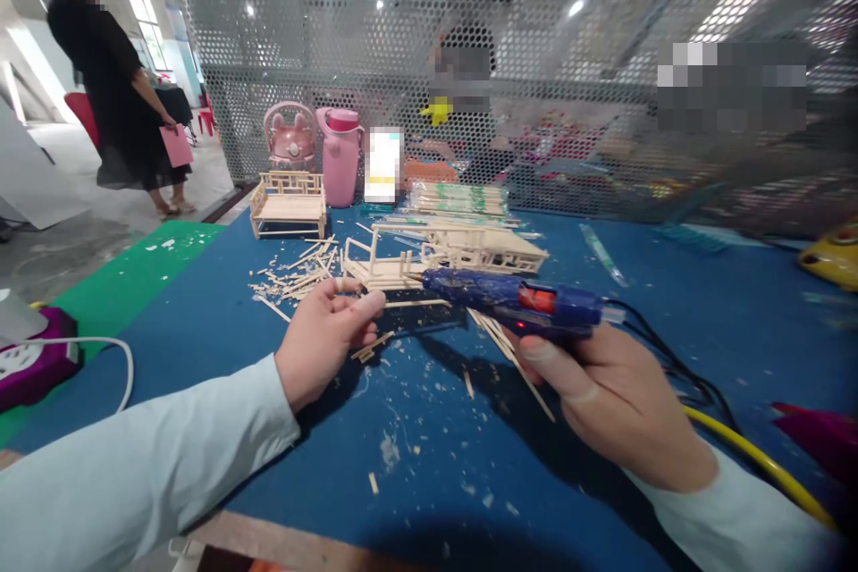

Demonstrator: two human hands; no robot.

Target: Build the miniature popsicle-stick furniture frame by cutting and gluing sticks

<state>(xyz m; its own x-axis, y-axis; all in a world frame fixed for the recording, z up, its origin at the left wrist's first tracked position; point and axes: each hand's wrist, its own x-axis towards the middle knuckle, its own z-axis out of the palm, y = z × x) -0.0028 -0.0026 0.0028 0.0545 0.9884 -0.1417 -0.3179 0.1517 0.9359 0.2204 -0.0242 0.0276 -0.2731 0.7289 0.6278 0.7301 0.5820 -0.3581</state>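
In my right hand [603, 384] is a dark blue hot glue gun [496, 295], with an orange patch and a lit red light on its side. Its nozzle points left, at the near side of a small frame of pale wooden sticks [389, 273]. My left hand [332, 326] is closed on the left end of this stick frame, thumb and fingers pinched together. Loose sticks [506, 353] lie under the glue gun. Right behind the frame is another stick piece [509, 250] with a flat top, partly overlapped by it.
A finished-looking miniature stick bench [290, 206] stands at the back left, before a pink flask [340, 156]. Stick offcuts [301, 273] and bagged sticks [459, 198] lie on the blue table [429, 465]. A purple power strip [40, 357] is left. Behind the perforated screen [375, 45] are people.
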